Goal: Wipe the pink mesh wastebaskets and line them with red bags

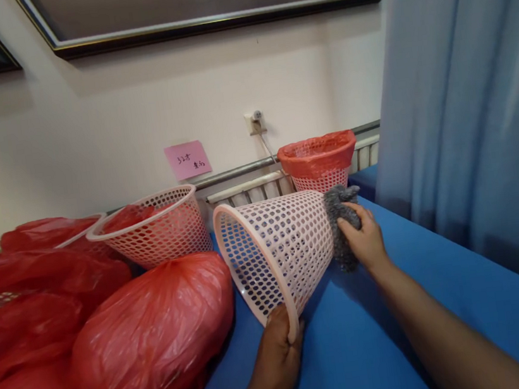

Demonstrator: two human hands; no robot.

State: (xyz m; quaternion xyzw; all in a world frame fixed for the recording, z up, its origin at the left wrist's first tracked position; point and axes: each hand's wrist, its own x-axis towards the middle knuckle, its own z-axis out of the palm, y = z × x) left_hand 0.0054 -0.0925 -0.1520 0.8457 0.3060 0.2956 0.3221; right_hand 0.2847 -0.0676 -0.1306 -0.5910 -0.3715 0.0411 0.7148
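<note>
A pale pink perforated plastic basket (280,246) lies on its side on the blue surface (443,285), its mouth turned toward me. My left hand (277,351) grips the lower rim of that mouth, fingers curled over the edge. My right hand (365,238) presses a grey fuzzy cloth (338,209) against the basket's bottom end, fingers closed on the cloth.
Tied red plastic bags (154,336) pile up at the left. Another pink basket (158,227) stands behind them, and a basket lined with a red bag (318,161) stands by the wall. A blue curtain (478,114) hangs at the right. A pink note (187,159) sticks to the wall.
</note>
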